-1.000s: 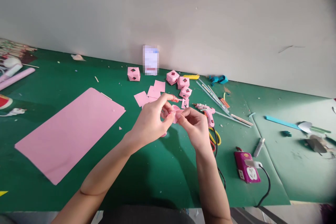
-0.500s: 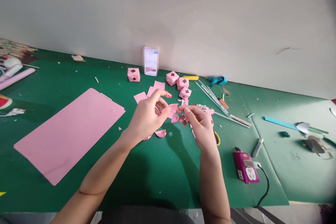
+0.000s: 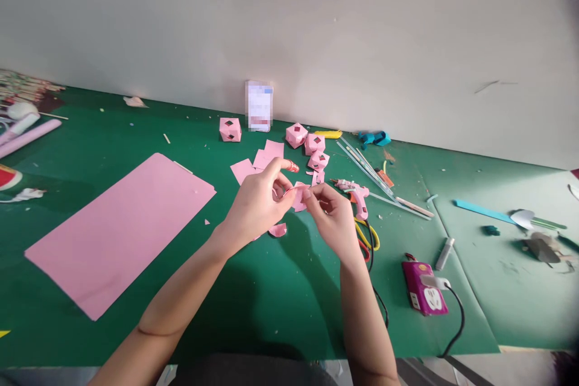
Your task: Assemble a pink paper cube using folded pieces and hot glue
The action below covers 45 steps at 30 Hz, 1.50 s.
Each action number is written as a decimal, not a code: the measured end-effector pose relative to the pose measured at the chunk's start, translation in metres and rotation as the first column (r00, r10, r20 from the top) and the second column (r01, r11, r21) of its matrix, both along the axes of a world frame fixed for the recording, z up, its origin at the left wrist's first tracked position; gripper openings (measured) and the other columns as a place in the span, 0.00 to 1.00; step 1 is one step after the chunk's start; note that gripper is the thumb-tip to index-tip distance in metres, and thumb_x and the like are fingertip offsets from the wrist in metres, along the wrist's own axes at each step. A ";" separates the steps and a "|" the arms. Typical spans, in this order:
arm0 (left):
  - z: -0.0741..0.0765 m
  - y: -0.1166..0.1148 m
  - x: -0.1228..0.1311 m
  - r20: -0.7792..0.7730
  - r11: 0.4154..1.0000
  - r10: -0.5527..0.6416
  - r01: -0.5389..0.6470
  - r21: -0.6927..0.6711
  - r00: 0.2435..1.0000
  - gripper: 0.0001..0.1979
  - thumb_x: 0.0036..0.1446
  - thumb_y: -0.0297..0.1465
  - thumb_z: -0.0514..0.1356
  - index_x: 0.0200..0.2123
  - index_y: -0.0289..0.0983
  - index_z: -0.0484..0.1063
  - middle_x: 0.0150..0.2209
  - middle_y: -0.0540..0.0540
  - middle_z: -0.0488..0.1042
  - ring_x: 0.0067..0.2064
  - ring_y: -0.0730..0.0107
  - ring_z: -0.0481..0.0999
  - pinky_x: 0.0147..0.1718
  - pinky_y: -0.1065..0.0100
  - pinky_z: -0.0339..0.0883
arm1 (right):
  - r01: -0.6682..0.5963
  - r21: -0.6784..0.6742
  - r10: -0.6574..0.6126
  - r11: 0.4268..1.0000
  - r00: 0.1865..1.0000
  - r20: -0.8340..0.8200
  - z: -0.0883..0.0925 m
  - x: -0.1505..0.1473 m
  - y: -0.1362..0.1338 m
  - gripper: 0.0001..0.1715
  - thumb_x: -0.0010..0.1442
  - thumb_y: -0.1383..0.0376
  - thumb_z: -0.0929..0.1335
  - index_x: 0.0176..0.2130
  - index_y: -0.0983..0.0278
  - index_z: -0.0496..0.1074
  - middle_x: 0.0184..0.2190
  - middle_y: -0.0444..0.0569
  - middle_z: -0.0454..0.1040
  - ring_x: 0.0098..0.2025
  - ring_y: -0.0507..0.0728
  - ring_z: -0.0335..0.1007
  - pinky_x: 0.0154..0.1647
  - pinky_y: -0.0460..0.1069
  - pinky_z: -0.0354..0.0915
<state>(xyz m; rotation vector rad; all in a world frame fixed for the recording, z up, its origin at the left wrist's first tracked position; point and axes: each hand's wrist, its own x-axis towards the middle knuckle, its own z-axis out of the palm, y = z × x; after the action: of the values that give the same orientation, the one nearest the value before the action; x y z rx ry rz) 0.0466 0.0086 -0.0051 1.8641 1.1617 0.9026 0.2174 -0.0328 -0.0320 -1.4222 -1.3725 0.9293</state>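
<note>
Both hands meet over the middle of the green table around a small pink paper piece (image 3: 299, 195). My left hand (image 3: 257, 200) pinches its left side, index finger raised with a red wrap at the tip. Thumb and fingers of my right hand (image 3: 332, 211) are closed on its right edge. Below lies a curved pink scrap (image 3: 277, 230). Behind the hands are pink paper squares (image 3: 274, 149), partly hidden by the left hand. Several folded pink paper shapes with diamond holes stand further back, one (image 3: 230, 129) at left and another (image 3: 297, 135) at right.
A large pink sheet (image 3: 122, 232) lies at left. To the right are a pink glue gun (image 3: 357, 193) with its cord, yellow-handled scissors (image 3: 371, 236), glue sticks (image 3: 368, 166) and a purple power socket (image 3: 424, 289). A phone (image 3: 260, 107) leans on the wall.
My right hand has moved left and closed on the paper's right edge, uncovering the glue gun and scissors. The paper piece has turned between the fingers; the left hand barely moved.
</note>
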 end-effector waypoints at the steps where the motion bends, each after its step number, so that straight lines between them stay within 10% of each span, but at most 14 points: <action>1: -0.001 0.000 0.001 -0.008 1.000 -0.009 0.009 -0.004 1.000 0.14 0.62 0.31 0.63 0.51 0.42 0.68 0.34 0.51 0.83 0.35 0.67 0.82 0.36 0.65 0.74 | -0.008 0.008 0.007 1.000 0.999 0.034 0.000 -0.001 0.000 0.18 0.69 0.51 0.68 0.34 0.61 0.75 0.31 0.46 0.77 0.31 0.53 0.68 0.32 0.48 0.63; 15: 0.002 0.002 -0.004 -0.021 0.987 -0.079 0.075 -0.145 0.997 0.22 0.61 0.37 0.67 0.57 0.43 0.67 0.55 0.41 0.81 0.47 0.61 0.85 0.43 0.60 0.79 | 0.148 0.096 -0.162 0.984 0.973 0.164 -0.008 -0.002 0.003 0.19 0.66 0.57 0.66 0.26 0.58 0.61 0.21 0.40 0.65 0.25 0.52 0.58 0.27 0.49 0.53; 24: -0.015 0.012 0.004 0.044 1.000 -0.007 0.007 0.004 0.999 0.13 0.63 0.28 0.64 0.50 0.42 0.69 0.35 0.52 0.84 0.34 0.68 0.84 0.34 0.68 0.77 | 0.150 0.080 -0.167 0.985 0.944 0.285 -0.011 -0.015 0.000 0.17 0.65 0.57 0.66 0.26 0.59 0.62 0.20 0.41 0.66 0.22 0.52 0.60 0.27 0.49 0.54; 32: -0.010 0.013 -0.003 0.013 0.996 0.049 -0.049 0.069 0.999 0.15 0.63 0.28 0.65 0.51 0.42 0.68 0.37 0.52 0.85 0.39 0.66 0.86 0.42 0.66 0.76 | 0.177 -0.013 -0.171 0.984 0.964 0.206 -0.005 -0.012 0.001 0.17 0.64 0.52 0.70 0.31 0.61 0.76 0.26 0.44 0.78 0.25 0.53 0.68 0.29 0.48 0.62; 41: 0.003 0.018 -0.027 -0.299 0.993 -0.052 0.017 -0.117 0.953 0.23 0.66 0.44 0.63 0.61 0.46 0.65 0.55 0.43 0.81 0.53 0.56 0.83 0.49 0.59 0.75 | 0.452 0.073 -0.426 0.889 0.758 0.495 0.001 0.047 0.000 0.16 0.60 0.52 0.70 0.29 0.61 0.78 0.27 0.48 0.81 0.29 0.59 0.74 0.36 0.52 0.62; 45: -0.012 0.034 -0.034 -0.725 0.984 -0.128 -0.004 -0.177 0.677 0.22 0.70 0.39 0.56 0.64 0.41 0.63 0.50 0.39 0.82 0.52 0.48 0.82 0.42 0.59 0.73 | 0.436 -0.106 -0.259 0.894 0.695 0.671 -0.004 0.062 0.001 0.13 0.60 0.56 0.70 0.29 0.60 0.81 0.27 0.49 0.82 0.32 0.61 0.75 0.35 0.52 0.60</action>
<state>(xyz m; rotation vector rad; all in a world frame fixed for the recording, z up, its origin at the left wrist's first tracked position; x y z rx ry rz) 0.0127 0.0422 -0.0172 2.1716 1.5609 -0.0545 0.2798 -0.0321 -0.0358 -2.2637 -1.3950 0.3631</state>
